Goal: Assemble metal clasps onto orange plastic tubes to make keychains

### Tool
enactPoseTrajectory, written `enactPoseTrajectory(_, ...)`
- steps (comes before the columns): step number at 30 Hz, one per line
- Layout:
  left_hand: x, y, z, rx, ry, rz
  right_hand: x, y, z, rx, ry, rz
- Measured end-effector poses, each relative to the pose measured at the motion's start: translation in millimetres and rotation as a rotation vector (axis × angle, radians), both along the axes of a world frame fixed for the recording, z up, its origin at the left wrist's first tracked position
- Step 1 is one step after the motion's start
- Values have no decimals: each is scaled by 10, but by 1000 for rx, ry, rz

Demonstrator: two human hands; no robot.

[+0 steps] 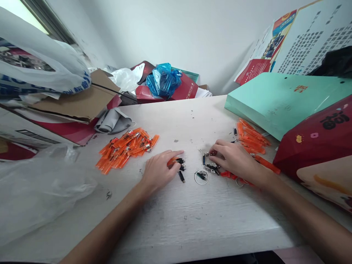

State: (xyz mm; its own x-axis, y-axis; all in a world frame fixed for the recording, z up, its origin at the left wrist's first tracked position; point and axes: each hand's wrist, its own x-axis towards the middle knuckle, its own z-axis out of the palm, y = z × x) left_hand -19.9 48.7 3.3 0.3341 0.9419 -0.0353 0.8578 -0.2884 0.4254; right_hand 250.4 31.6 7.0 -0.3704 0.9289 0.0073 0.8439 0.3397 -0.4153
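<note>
While your left hand (160,169) pinches an orange piece (172,160) just left of the metal ring (201,177), its long axis points right toward the ring; your right hand (232,158), curled loosely over small dark clips (212,168) just right of the ring, lies equally near.

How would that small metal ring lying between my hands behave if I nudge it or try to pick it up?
The metal ring looks thin and lies flat on the white table, so it would probably slide, not roll. Being so low, it may be fiddly to pinch. It likely weighs very little.
</note>
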Motion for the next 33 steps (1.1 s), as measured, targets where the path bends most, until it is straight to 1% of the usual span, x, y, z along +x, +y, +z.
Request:
enactPoseTrajectory(3, -39, 33, 27, -71, -166, 51, 2, 1, -2, 8, -13, 1)
enactPoseTrajectory(7, -101, 101, 50, -171, -392, 125, 23, 23, -71, 37, -32, 4)
enactPoseTrajectory(11, -132, 171, 36, -192, -487, 189, 60, 38, -140, 45, -28, 1)
enactPoseTrajectory(17, -145, 234, 21, -191, -475, 210, 101, 30, -207, 60, -10, 3)
enactPoseTrajectory(23, -235, 271, -6, -184, -433, 227, 102, 10, -213, 65, -33, 21)
enactPoseTrajectory(30, -274, 264, 77, -203, -397, 229, 95, 7, -224, 80, -77, 15)
enactPoseTrajectory(33, -307, 251, 89, -236, -459, 198, 101, -2, -238, 76, -81, 20)
